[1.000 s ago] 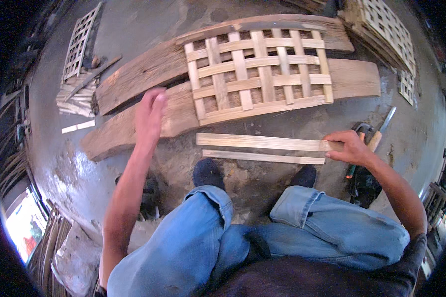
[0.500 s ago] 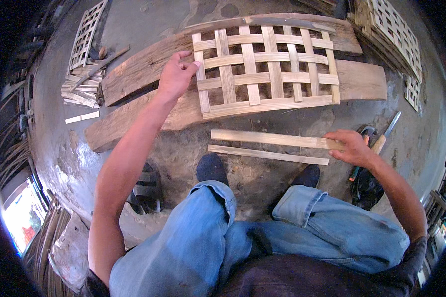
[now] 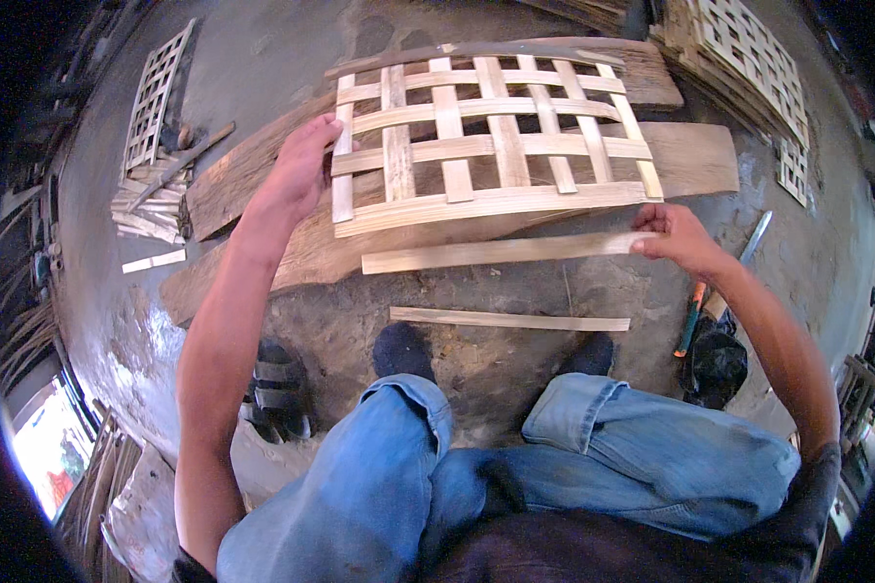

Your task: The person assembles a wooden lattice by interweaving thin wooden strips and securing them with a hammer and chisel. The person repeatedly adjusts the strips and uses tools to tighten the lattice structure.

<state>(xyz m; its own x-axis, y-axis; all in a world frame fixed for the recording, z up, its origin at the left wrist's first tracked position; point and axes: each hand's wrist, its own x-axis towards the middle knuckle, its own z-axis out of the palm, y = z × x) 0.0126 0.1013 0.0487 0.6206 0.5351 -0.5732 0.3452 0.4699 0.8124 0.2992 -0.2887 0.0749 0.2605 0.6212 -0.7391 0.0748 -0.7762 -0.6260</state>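
Observation:
A woven lattice panel [image 3: 507, 153] of pale flat strips lies over two thick wooden planks, its left side shifted and slightly raised. My left hand [image 3: 304, 165] is closed at the panel's left edge, thumb and fingers pinching the outer upright strip. My right hand [image 3: 679, 237] pinches the right end of a loose pale strip [image 3: 496, 255], held just in front of the panel's near edge and roughly parallel to it. A second, narrower strip [image 3: 510, 319] lies on the floor before my feet. Along the panel's far edge rests a dark thin bar [image 3: 476, 49].
Curved planks [image 3: 695, 160] lie on the concrete floor. At right are a knife [image 3: 756, 238], an orange-and-green handled tool [image 3: 689, 319] and a black bag-like item [image 3: 716, 364]. Lattice panels are stacked at far right [image 3: 749, 68]; another panel [image 3: 158, 97] and a strip pile [image 3: 151, 209] lie left.
My right hand has carried its strip up and away from the floor strip, toward the panel. My left hand has closed on the panel's edge, and the panel has shifted left and tilted.

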